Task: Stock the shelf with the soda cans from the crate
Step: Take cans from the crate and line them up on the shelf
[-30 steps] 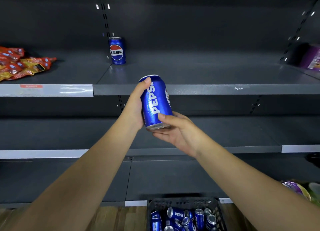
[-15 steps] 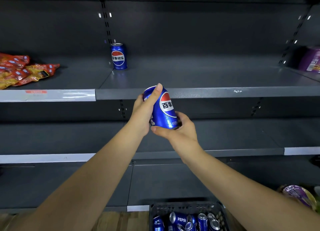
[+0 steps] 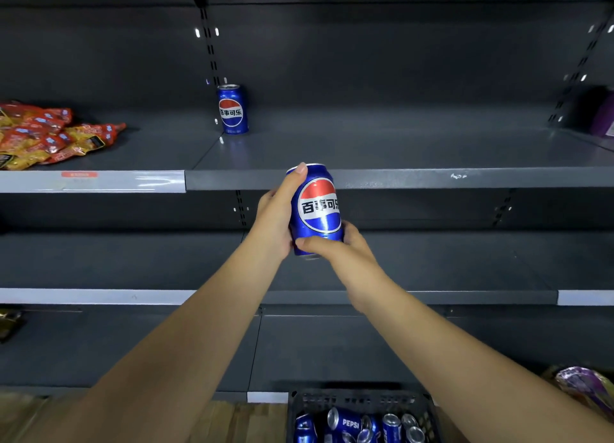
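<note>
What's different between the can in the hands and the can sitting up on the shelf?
The held can is in the air, gripped by the left hand and right hand; the shelf can stands alone at the back of the shelf, untouched. The held can leans a little; the shelf can stands straight. Both are blue Pepsi cans with the round logo facing the camera.
</note>
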Motion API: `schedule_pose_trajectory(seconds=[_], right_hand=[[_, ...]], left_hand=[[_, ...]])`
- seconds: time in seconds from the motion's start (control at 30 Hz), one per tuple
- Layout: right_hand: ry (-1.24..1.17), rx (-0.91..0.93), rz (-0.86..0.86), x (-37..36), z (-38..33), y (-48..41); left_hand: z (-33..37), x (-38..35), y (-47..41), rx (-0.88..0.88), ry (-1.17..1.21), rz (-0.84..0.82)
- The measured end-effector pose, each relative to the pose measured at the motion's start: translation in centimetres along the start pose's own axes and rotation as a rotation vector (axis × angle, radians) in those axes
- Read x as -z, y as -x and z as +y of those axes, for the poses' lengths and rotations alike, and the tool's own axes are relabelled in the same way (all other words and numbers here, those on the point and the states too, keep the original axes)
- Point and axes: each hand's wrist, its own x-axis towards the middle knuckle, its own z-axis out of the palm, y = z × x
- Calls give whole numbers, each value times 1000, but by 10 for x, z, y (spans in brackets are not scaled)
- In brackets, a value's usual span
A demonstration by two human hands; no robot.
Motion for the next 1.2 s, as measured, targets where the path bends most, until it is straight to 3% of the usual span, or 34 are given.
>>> schedule_pose_trajectory(seconds=[0.23,0.47,0.73,0.93,1.13,1.2], right_hand=[[98,-46,-158,10,-11,-2],[134,84,-109,-5,-31,-38],[180,251,151,-45,-65,-146],[299,252,196,-76,-70,-237],[398,217,247,-95,-63,-299],[402,204,260,-100,-62,-315]], left_hand=[[7,3,-1,31,54,-227],[35,12,-33,-36,26,-352],[92,55,-125,-215,-123,-23],[119,87,-198,-158,-245,62],[124,96,-258,-73,-460,26],[127,103,-276,-83,-450,94]])
